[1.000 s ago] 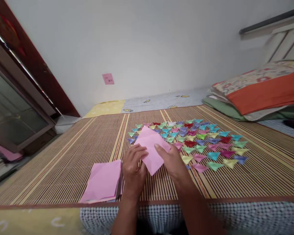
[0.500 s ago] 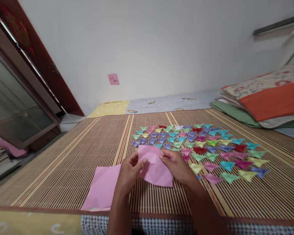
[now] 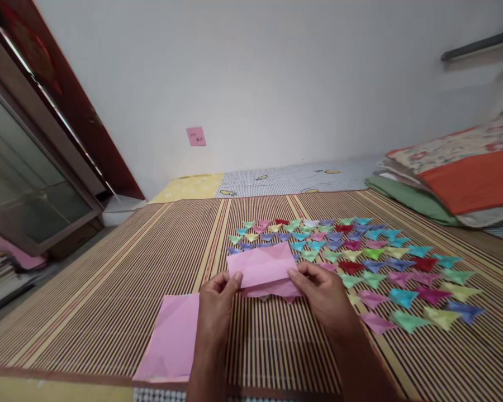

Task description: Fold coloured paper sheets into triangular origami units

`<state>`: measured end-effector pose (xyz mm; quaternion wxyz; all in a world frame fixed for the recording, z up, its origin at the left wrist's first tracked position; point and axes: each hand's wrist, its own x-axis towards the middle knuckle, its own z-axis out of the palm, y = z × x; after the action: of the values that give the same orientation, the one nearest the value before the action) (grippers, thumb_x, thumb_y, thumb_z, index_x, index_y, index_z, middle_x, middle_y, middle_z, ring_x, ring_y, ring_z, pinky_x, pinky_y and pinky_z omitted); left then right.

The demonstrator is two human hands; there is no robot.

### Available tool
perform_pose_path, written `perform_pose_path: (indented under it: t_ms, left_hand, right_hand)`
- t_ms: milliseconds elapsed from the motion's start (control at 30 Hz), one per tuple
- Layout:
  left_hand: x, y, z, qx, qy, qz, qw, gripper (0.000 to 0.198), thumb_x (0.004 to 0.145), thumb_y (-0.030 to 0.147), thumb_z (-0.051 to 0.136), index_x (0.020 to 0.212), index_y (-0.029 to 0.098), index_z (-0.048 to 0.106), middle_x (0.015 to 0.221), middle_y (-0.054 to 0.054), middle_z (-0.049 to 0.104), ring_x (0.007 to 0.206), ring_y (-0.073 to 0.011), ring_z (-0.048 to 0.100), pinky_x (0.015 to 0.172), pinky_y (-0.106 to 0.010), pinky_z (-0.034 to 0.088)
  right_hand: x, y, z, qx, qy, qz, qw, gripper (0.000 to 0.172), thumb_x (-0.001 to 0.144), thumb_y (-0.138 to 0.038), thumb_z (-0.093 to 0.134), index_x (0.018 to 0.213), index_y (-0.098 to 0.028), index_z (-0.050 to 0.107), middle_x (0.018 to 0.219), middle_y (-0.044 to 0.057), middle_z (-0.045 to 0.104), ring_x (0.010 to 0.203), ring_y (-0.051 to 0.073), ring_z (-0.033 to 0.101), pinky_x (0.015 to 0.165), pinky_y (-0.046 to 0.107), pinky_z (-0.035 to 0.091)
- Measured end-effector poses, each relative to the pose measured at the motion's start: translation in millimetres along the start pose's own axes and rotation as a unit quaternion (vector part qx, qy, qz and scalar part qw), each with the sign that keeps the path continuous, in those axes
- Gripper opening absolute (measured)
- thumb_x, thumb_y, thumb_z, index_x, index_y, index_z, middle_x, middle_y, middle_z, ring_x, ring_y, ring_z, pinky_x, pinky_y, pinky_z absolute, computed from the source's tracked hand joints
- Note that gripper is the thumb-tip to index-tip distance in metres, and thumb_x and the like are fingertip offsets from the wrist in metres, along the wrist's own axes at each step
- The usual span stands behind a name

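Note:
Between my hands I hold a pink sheet of paper, raised above the striped mat and bent along a crosswise fold, with a lower flap showing beneath. My left hand pinches its left edge between thumb and fingers. On the other side, my right hand pinches the right edge the same way. A stack of pink paper sheets lies on the mat just left of my left forearm. Rows of small folded paper shapes in many colours spread over the mat behind and to the right of my hands.
The striped bamboo mat covers the bed. Folded bedding is piled at the back right. A white wall bears a pink note with writing. At the left stands a glass-fronted cabinet beside a dark red door.
The pink sheet has gone from nearly flat and upright to bent along a crosswise fold. My right hand has shifted slightly right and down, and the view has moved a little.

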<state>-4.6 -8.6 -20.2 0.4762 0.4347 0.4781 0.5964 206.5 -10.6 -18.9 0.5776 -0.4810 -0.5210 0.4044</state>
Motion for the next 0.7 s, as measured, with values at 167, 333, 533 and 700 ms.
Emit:
perform_pose_path:
  t_ms: [167,333,533,700]
  left_hand:
    - [-7.0,9.0,5.5,0.045,0.065,0.063,0.995,0.04,0.08,0.044,0.082,0.064,0.017,0.058,0.063,0.004,0.052,0.061,-0.0109,0.045,0.058,-0.021,0.039]
    - [-13.7,12.5,14.3,0.054,0.122,0.157,0.978,0.025,0.081,0.036,0.082,0.072,0.017,0.068,0.075,0.001,0.062,0.07,-0.0132,0.058,0.065,-0.022,0.048]
    - [-17.9,15.8,26.1,0.046,0.17,0.225,0.958,0.014,0.08,0.029,0.083,0.08,0.019,0.073,0.103,-0.005,0.069,0.099,-0.0198,0.068,0.083,-0.027,0.056]
    - [-15.9,12.7,34.9,-0.088,0.214,0.147,0.962,0.047,0.076,0.031,0.088,0.116,0.024,0.067,0.139,-0.011,0.061,0.133,-0.0274,0.058,0.095,-0.032,0.056]
  right_hand:
    - [-0.7,0.4,4.5,0.002,0.035,-0.022,0.999,0.03,0.082,-0.046,0.073,0.072,-0.019,0.069,0.076,0.003,0.064,0.068,0.018,0.053,0.064,0.03,0.04]
    - [-0.3,2.9,8.9,0.007,0.056,-0.017,0.998,0.028,0.081,-0.045,0.075,0.07,-0.019,0.067,0.065,-0.001,0.059,0.06,0.017,0.053,0.059,0.028,0.041]
    - [-0.1,-4.5,12.9,0.069,0.076,-0.022,0.994,0.029,0.076,-0.04,0.079,0.065,-0.02,0.061,0.088,0.008,0.074,0.074,0.022,0.069,0.067,0.032,0.054]
    - [-0.1,-4.6,19.7,0.154,0.147,-0.05,0.976,0.026,0.071,-0.032,0.085,0.071,-0.021,0.062,0.103,0.012,0.074,0.09,0.025,0.074,0.078,0.038,0.06]
